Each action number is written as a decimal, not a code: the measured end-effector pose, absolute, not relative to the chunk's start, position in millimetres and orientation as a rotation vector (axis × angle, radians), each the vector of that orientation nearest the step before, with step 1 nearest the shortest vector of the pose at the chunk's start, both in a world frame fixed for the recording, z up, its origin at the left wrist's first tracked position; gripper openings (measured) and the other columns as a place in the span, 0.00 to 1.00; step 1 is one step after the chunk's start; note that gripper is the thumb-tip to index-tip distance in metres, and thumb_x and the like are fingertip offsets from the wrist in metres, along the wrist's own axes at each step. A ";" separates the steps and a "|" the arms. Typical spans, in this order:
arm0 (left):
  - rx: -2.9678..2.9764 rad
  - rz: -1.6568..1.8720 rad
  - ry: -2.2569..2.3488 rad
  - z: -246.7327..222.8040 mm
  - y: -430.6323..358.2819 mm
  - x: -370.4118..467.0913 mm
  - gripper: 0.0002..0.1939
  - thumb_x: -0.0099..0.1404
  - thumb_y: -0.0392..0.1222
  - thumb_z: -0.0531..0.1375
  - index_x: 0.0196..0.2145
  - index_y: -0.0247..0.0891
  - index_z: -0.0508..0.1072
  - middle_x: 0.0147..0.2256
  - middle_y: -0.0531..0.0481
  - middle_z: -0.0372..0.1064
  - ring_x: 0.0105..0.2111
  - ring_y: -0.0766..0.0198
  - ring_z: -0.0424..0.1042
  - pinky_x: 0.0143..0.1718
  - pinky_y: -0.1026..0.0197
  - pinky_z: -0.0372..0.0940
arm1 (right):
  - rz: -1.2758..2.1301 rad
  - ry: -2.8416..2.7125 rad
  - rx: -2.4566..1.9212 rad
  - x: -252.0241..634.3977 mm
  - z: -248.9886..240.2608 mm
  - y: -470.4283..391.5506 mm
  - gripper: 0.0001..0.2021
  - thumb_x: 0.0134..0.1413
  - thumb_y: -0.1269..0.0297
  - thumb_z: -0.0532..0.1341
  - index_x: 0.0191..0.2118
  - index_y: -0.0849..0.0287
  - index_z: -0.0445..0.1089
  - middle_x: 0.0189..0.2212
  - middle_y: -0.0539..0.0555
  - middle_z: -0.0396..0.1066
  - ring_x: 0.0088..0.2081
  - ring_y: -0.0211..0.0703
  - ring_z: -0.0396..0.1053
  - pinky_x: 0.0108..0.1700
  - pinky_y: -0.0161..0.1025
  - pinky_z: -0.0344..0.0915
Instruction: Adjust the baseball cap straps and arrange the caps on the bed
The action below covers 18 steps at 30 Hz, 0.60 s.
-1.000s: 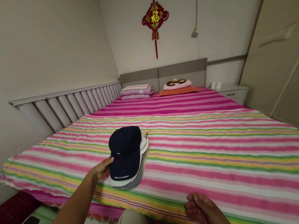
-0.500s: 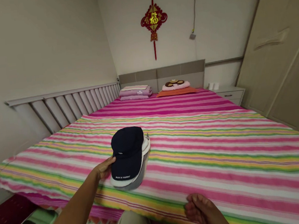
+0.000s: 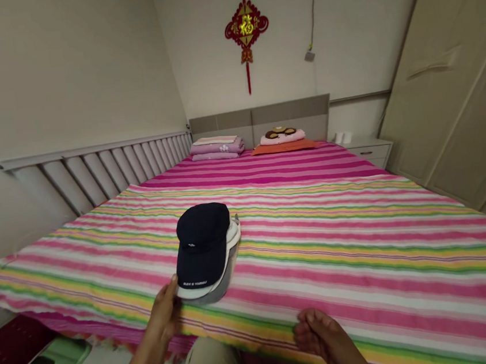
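Note:
A navy cap (image 3: 203,238) with white lettering on its brim lies on top of a white cap (image 3: 233,233) and a grey one (image 3: 223,288), stacked on the striped bedspread (image 3: 319,243). My left hand (image 3: 165,312) is at the lower left edge of the stack, its thumb up beside the brims; its other fingers are mostly hidden, so its grip cannot be made out. Over the bed's near edge, to the right of the caps, my right hand (image 3: 317,333) has its fingers curled together, with nothing visible in them.
Folded purple bedding (image 3: 217,148) and a pink pillow on orange cloth (image 3: 282,141) lie by the headboard (image 3: 236,122). A metal rail (image 3: 115,166) runs along the left. A green stool (image 3: 58,363) stands at lower left, a nightstand (image 3: 370,148) at far right.
My left hand has slid down from the navy cap's side to the front corner of the brims. The view has shifted slightly; the caps remain stacked on the bed.

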<state>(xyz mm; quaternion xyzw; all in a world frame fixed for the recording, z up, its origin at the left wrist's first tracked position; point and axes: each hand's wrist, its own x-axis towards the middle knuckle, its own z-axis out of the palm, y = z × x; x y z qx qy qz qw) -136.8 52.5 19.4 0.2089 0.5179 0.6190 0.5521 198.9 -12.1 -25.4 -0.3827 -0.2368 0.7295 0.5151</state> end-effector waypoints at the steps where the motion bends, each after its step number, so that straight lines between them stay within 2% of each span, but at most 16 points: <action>1: 0.367 1.519 1.205 18.2 44.8 -130.2 0.08 0.57 0.40 0.57 0.36 0.37 0.69 0.26 0.53 0.73 0.26 0.66 0.72 0.30 0.66 0.66 | 1.762 -0.571 -0.923 199.5 -25.4 -11.6 0.15 0.37 0.55 0.66 0.28 0.61 0.65 0.20 0.52 0.71 0.23 0.41 0.69 0.31 0.41 0.63; 4: 0.061 1.585 1.137 20.7 34.1 -108.5 0.11 0.57 0.35 0.57 0.40 0.38 0.67 0.21 0.56 0.70 0.21 0.70 0.70 0.29 0.68 0.66 | 1.794 -0.570 -0.929 200.8 -25.5 -10.0 0.15 0.38 0.56 0.66 0.28 0.61 0.65 0.20 0.52 0.71 0.23 0.41 0.69 0.32 0.41 0.64; 9: 0.033 1.685 0.888 18.5 48.7 -74.2 0.17 0.58 0.36 0.55 0.47 0.39 0.65 0.27 0.52 0.74 0.30 0.63 0.73 0.41 0.56 0.65 | 1.776 -0.585 -0.919 200.7 -28.8 -10.9 0.14 0.39 0.56 0.65 0.28 0.61 0.65 0.20 0.52 0.71 0.23 0.40 0.69 0.32 0.41 0.64; 14: -0.012 1.891 0.730 0.4 61.1 -66.2 0.17 0.59 0.33 0.52 0.46 0.40 0.67 0.27 0.52 0.75 0.29 0.64 0.73 0.48 0.51 0.59 | 1.747 -0.614 -0.868 200.5 -32.6 -12.9 0.14 0.41 0.55 0.64 0.29 0.61 0.65 0.21 0.53 0.72 0.23 0.40 0.69 0.31 0.41 0.64; 18: -0.044 1.845 0.737 1.5 62.2 -74.3 0.18 0.57 0.29 0.52 0.45 0.41 0.68 0.26 0.53 0.75 0.27 0.65 0.73 0.49 0.53 0.58 | 1.750 -0.633 -0.850 201.2 -33.0 -12.9 0.13 0.43 0.57 0.63 0.29 0.61 0.64 0.21 0.53 0.72 0.23 0.40 0.69 0.32 0.41 0.64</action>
